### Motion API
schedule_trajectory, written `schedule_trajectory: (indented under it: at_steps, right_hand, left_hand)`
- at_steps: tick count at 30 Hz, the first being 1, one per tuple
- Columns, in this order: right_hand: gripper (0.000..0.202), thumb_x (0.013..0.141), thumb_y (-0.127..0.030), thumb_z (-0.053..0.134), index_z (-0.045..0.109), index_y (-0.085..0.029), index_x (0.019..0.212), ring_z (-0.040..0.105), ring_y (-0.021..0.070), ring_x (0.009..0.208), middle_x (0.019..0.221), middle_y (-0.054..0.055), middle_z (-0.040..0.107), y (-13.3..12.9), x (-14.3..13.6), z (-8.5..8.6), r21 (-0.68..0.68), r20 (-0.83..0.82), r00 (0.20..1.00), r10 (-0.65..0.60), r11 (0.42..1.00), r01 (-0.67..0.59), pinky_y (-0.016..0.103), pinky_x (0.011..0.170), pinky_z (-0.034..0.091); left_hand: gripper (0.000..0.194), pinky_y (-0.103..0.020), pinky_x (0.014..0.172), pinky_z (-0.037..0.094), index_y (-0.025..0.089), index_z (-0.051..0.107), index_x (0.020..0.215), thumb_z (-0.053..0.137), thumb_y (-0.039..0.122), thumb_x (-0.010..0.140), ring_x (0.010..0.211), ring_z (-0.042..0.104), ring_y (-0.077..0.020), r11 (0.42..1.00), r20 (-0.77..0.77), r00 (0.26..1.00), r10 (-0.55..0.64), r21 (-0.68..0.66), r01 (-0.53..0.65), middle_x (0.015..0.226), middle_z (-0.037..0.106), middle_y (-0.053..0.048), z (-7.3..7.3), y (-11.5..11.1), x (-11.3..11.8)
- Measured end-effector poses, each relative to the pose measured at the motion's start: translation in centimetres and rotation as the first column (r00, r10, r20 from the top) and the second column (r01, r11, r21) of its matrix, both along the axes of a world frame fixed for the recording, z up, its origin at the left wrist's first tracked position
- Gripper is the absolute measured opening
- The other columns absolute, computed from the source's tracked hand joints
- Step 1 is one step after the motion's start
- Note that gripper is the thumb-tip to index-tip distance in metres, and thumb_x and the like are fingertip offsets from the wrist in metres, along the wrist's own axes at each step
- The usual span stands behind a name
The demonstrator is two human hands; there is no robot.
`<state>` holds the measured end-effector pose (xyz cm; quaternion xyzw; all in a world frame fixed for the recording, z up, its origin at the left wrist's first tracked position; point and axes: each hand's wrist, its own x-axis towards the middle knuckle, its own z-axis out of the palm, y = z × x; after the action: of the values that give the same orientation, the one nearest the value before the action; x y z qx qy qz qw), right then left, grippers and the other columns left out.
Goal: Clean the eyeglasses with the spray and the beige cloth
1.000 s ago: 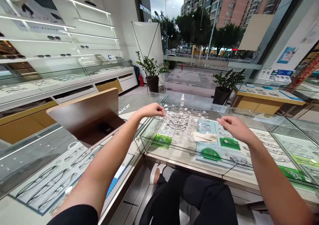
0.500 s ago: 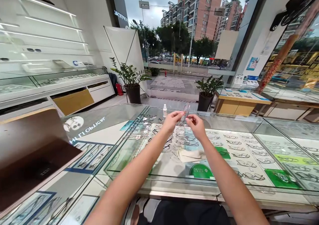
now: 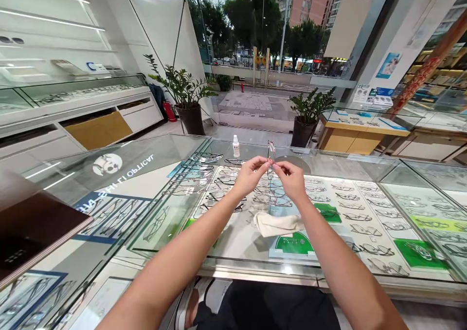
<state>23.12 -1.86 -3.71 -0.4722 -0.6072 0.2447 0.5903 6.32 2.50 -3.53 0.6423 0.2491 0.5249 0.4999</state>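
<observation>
A pair of eyeglasses is pinched between my two hands above the glass counter, its thin frame seen nearly edge-on. My left hand grips it from the left with thumb and fingers pressed together. From the right, my right hand closes on the same frame, fingertips almost touching those of the left. Just beyond, a small white bottle stands upright on the counter top. Nearer to me, a crumpled cream cloth lies on the glass beside my right forearm.
The glass display counter holds rows of eyeglasses under its top. A dark brown box-like object sits at the left. Potted plants and another potted plant stand on the floor beyond, before glass doors.
The view has tilted downward. My hands have drawn closer together on the eyeglasses, and the frame has turned to a more upright, edge-on position. The bottle and cloth stay put.
</observation>
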Motion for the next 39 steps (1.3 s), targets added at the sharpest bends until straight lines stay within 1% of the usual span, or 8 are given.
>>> schedule_trajectory:
  at_steps: [4, 9, 13, 16, 19, 24, 27, 39]
  right_hand:
    - [0.035, 0.089, -0.054, 0.072, 0.082, -0.020, 0.092, 0.050, 0.0155, 0.061, 0.072, 0.001, 0.069, 0.0, 0.4, 0.3, 0.008, 0.000, 0.998, -0.065, 0.998, 0.065, 0.030, 0.060, 0.039]
    - [0.036, 0.094, -0.053, 0.066, 0.079, -0.020, 0.099, 0.065, 0.0194, 0.062, 0.068, 0.002, 0.073, -0.5, 1.3, 0.8, 0.038, -0.043, 0.970, -0.239, 0.970, 0.241, 0.032, 0.064, 0.049]
    - [0.037, 0.099, -0.050, 0.058, 0.076, -0.019, 0.110, 0.074, 0.0234, 0.081, 0.094, 0.010, 0.082, -0.8, 2.1, 1.3, 0.140, -0.051, 0.899, -0.435, 0.888, 0.438, 0.036, 0.076, 0.056]
    - [0.038, 0.101, -0.048, 0.056, 0.073, -0.019, 0.119, 0.074, 0.0240, 0.092, 0.111, 0.012, 0.081, -0.9, 2.4, 1.7, 0.187, -0.058, 0.868, -0.493, 0.849, 0.494, 0.036, 0.079, 0.056]
    - [0.038, 0.099, -0.046, 0.059, 0.063, -0.021, 0.127, 0.072, 0.0210, 0.086, 0.121, 0.013, 0.078, -1.2, 1.7, 1.9, 0.210, -0.080, 0.877, -0.474, 0.852, 0.480, 0.034, 0.074, 0.054]
    - [0.029, 0.093, -0.047, 0.068, 0.060, -0.023, 0.108, 0.065, 0.0169, 0.070, 0.102, 0.007, 0.075, -1.8, -0.3, 1.3, 0.167, 0.026, 0.929, -0.369, 0.918, 0.360, 0.032, 0.066, 0.047]
    - [0.032, 0.091, -0.045, 0.069, 0.060, -0.024, 0.114, 0.062, 0.0162, 0.068, 0.098, 0.005, 0.073, -1.7, -0.8, 0.8, 0.117, 0.053, 0.952, -0.303, 0.948, 0.295, 0.031, 0.064, 0.046]
    - [0.025, 0.091, -0.034, 0.064, 0.063, -0.023, 0.114, 0.059, 0.0149, 0.065, 0.095, 0.003, 0.073, -1.2, -0.3, 0.5, 0.103, 0.027, 0.949, -0.314, 0.945, 0.310, 0.031, 0.067, 0.046]
  left_hand:
    - [0.033, -0.038, 0.103, 0.051, 0.020, 0.074, 0.102, 0.069, 0.051, 0.095, 0.111, 0.071, -0.0242, 0.993, -0.080, 0.993, 0.086, 0.085, -0.079, 0.112, 0.078, -0.010, 0.1, 0.0, -0.5]
    - [0.033, -0.036, 0.098, 0.048, 0.020, 0.073, 0.098, 0.060, 0.050, 0.099, 0.103, 0.068, -0.0228, 0.972, -0.182, 0.963, 0.198, 0.160, -0.170, 0.106, 0.077, -0.007, 0.9, -0.3, -1.2]
    - [0.032, -0.034, 0.093, 0.047, 0.020, 0.071, 0.093, 0.058, 0.048, 0.100, 0.098, 0.066, -0.0219, 0.963, -0.276, 0.935, 0.222, 0.210, -0.167, 0.101, 0.077, -0.005, 1.3, -0.6, -1.4]
    - [0.032, -0.035, 0.094, 0.047, 0.021, 0.072, 0.093, 0.058, 0.049, 0.099, 0.099, 0.067, -0.0225, 0.969, -0.309, 0.930, 0.197, 0.206, -0.136, 0.102, 0.078, -0.004, 1.1, -0.6, -1.4]
    - [0.033, -0.035, 0.095, 0.047, 0.020, 0.073, 0.094, 0.061, 0.051, 0.097, 0.100, 0.068, -0.0233, 0.980, -0.275, 0.947, 0.165, 0.155, -0.126, 0.103, 0.079, -0.006, 0.7, -0.5, -1.0]
    - [0.038, -0.035, 0.091, 0.050, 0.019, 0.077, 0.095, 0.070, 0.057, 0.090, 0.099, 0.070, -0.0243, 0.995, -0.130, 0.987, 0.093, 0.034, -0.089, 0.102, 0.079, -0.009, 0.0, -0.6, -0.1]
    - [0.040, -0.035, 0.090, 0.050, 0.019, 0.077, 0.093, 0.074, 0.059, 0.088, 0.096, 0.070, -0.0237, 0.999, -0.117, 0.992, 0.051, 0.014, -0.050, 0.100, 0.080, -0.008, -0.1, -0.9, 0.3]
    - [0.039, -0.036, 0.091, 0.052, 0.019, 0.080, 0.097, 0.075, 0.057, 0.088, 0.099, 0.070, -0.0238, 0.998, -0.093, 0.994, 0.052, -0.023, -0.054, 0.105, 0.080, -0.010, -0.5, -1.0, 0.3]
